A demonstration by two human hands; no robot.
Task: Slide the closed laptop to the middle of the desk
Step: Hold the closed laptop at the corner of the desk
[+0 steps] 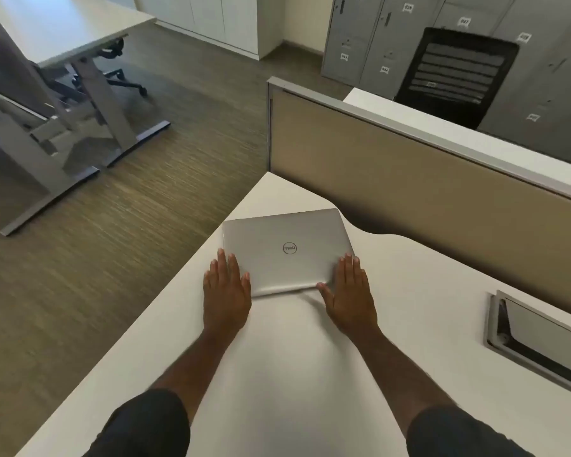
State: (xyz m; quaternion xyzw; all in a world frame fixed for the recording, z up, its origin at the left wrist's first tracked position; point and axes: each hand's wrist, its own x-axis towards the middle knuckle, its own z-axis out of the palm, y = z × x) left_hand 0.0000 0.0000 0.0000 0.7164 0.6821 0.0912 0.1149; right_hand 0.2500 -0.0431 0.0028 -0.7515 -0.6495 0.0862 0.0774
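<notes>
A closed silver laptop lies flat near the far left corner of the white desk, its logo facing up. My left hand rests flat at the laptop's near left corner, fingers extended along its left edge. My right hand lies flat at the near right corner, with fingers over the lid's edge and the thumb against the front edge. Both hands touch the laptop without wrapping around it.
A tan partition panel runs along the desk's back edge. A cable hatch is set into the desk at right. The desk's left edge drops to the floor. Another desk and a black chair stand farther off.
</notes>
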